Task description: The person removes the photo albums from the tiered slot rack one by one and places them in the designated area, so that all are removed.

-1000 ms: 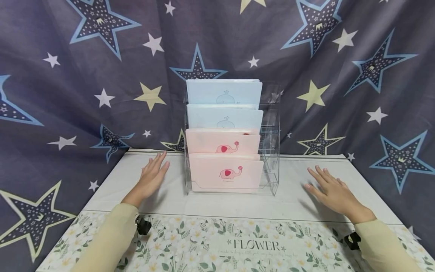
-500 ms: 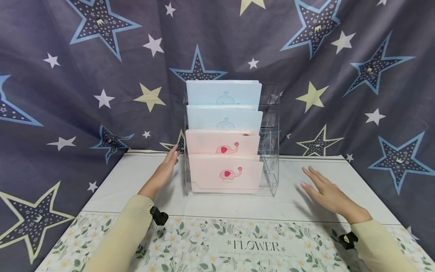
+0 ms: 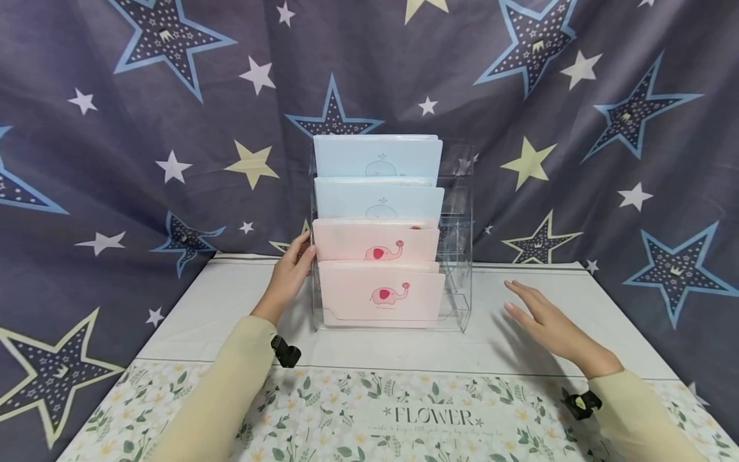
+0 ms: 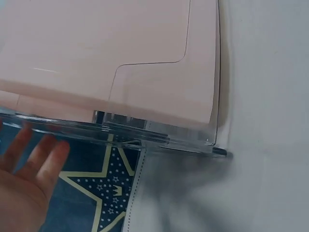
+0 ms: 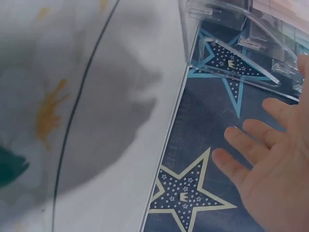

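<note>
A clear tiered rack (image 3: 458, 301) stands upright on the table, holding light blue whale folders (image 3: 346, 154) in the upper tiers and pink elephant folders (image 3: 352, 295) in the lower ones. At the rack's left side is my left hand (image 3: 290, 273), its fingertips right at the clear side panel. The left wrist view shows its extended fingers (image 4: 52, 159) by the rack's edge, below a pink folder (image 4: 154, 92). My right hand (image 3: 551, 324) hovers to the right of the rack, apart from it, fingers straight and nothing held. In the right wrist view its palm (image 5: 275, 179) faces the rack.
A white cloth with a floral front band (image 3: 323, 410) and the word FLOWER covers the table. Behind the rack hangs a dark curtain (image 3: 202, 160) printed with stars. Each wrist carries a small black camera, as on the left wrist camera (image 3: 286, 351).
My left hand has moved right and slightly forward, from open table to the rack's left side. The right hand has drifted a little left. Rack and folders stay in place.
</note>
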